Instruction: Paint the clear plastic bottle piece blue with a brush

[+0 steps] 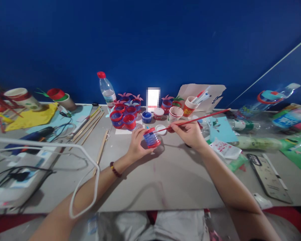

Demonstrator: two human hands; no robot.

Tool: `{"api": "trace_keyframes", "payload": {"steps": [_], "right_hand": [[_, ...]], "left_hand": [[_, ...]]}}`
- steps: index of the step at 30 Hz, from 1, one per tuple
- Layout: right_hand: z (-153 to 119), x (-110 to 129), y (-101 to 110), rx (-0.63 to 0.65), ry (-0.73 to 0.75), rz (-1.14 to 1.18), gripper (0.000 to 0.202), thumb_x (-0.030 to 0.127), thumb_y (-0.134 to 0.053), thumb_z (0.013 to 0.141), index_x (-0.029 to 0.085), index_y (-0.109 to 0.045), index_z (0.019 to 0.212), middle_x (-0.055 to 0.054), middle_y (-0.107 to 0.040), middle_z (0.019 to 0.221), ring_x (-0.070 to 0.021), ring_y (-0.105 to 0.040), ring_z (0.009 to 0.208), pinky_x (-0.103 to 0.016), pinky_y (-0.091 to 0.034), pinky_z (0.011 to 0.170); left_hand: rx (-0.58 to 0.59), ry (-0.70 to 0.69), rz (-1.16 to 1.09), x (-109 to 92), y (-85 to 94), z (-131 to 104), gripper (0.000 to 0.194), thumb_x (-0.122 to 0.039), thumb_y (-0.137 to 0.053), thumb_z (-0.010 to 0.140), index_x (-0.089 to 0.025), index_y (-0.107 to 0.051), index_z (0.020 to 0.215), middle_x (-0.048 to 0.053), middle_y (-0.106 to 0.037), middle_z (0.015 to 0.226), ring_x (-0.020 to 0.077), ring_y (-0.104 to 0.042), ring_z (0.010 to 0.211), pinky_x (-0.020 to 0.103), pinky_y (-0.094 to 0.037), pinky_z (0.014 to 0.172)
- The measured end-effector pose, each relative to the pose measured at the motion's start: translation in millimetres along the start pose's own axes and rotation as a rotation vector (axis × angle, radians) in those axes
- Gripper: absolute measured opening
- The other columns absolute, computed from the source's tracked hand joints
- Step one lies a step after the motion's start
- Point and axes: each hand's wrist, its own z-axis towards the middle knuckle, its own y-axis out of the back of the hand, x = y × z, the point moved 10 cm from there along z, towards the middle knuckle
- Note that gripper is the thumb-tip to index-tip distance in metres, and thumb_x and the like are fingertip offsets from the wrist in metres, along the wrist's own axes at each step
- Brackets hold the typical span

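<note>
Near the middle of the table, my left hand [135,145] grips a small clear plastic cup [152,139] with red and blue paint on it, tilted on its side. Closed around a long red paintbrush [203,117], my right hand [190,132] holds its tip against or very close to the cup. Just behind are an open jar of blue paint [146,116] and a jar of red paint [159,114]. A white jar lid [161,130] lies partly behind the brush. Several red and blue painted cups [129,122] stand together to the left of the jars.
A paper cup with pens [190,106] and a red-stained paper cup [175,113] stand behind my right hand. Wooden sticks [89,125], a glue gun [31,139] and a power strip [22,177] with cables lie left. A phone [268,177] and plastic bottles [243,125] lie right.
</note>
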Motion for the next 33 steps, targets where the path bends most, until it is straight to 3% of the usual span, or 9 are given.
{"api": "trace_keyframes", "payload": {"steps": [6, 11, 16, 21, 28, 33], "right_hand": [[1.8, 1.7, 10.5, -0.040, 0.032, -0.053, 0.028, 0.041, -0.067, 0.084, 0.018, -0.075, 0.072, -0.009, -0.079, 0.079, -0.0228, -0.074, 0.070, -0.036, -0.063, 0.067], [3.2, -8.5, 19.1, -0.066, -0.056, 0.021, 0.026, 0.042, -0.069, 0.083, 0.017, -0.075, 0.075, -0.008, -0.078, 0.074, -0.0223, -0.075, 0.069, -0.037, -0.063, 0.069], [-1.7, -17.2, 2.5, 0.002, -0.117, 0.195, 0.026, 0.043, -0.071, 0.082, 0.017, -0.074, 0.080, -0.007, -0.078, 0.075, -0.0212, -0.075, 0.069, -0.036, -0.064, 0.071], [-3.5, -6.7, -5.4, 0.009, -0.061, 0.079, 0.024, 0.039, -0.068, 0.083, 0.017, -0.073, 0.073, -0.008, -0.078, 0.074, -0.0215, -0.075, 0.069, -0.034, -0.063, 0.069], [1.8, 7.7, 9.5, -0.049, 0.049, -0.028, 0.023, 0.035, -0.065, 0.083, 0.018, -0.073, 0.070, -0.008, -0.078, 0.075, -0.0219, -0.074, 0.066, -0.034, -0.063, 0.066], [6.3, 5.0, 33.1, -0.170, 0.003, -0.022, 0.028, 0.042, -0.071, 0.081, 0.018, -0.073, 0.068, -0.006, -0.076, 0.068, -0.0218, -0.074, 0.063, -0.033, -0.063, 0.063]], "left_hand": [[-0.017, -0.011, 0.002, 0.0, 1.0, 1.0, 0.078, -0.046, -0.088, 0.063, -0.022, -0.054, 0.129, 0.011, -0.057, 0.123, 0.0330, -0.054, 0.120, 0.053, -0.046, 0.105], [-0.038, -0.007, -0.010, 1.4, 2.4, 1.7, 0.077, -0.049, -0.086, 0.065, -0.021, -0.053, 0.129, 0.012, -0.057, 0.123, 0.0326, -0.055, 0.118, 0.052, -0.048, 0.103], [-0.020, -0.008, -0.015, 1.9, 1.5, 0.6, 0.079, -0.050, -0.087, 0.063, -0.023, -0.053, 0.129, 0.012, -0.057, 0.125, 0.0334, -0.055, 0.121, 0.053, -0.046, 0.105], [-0.016, -0.017, -0.010, -0.9, 2.7, 1.1, 0.077, -0.050, -0.085, 0.066, -0.023, -0.053, 0.130, 0.012, -0.058, 0.125, 0.0330, -0.055, 0.121, 0.054, -0.045, 0.105], [-0.051, -0.017, -0.017, -2.9, 6.8, 3.2, 0.076, -0.048, -0.086, 0.066, -0.021, -0.053, 0.129, 0.012, -0.058, 0.122, 0.0317, -0.056, 0.118, 0.051, -0.048, 0.103], [-0.023, 0.028, -0.024, 0.9, 2.9, 3.5, 0.077, -0.047, -0.086, 0.064, -0.022, -0.053, 0.129, 0.012, -0.057, 0.124, 0.0330, -0.056, 0.120, 0.052, -0.048, 0.104]]}}
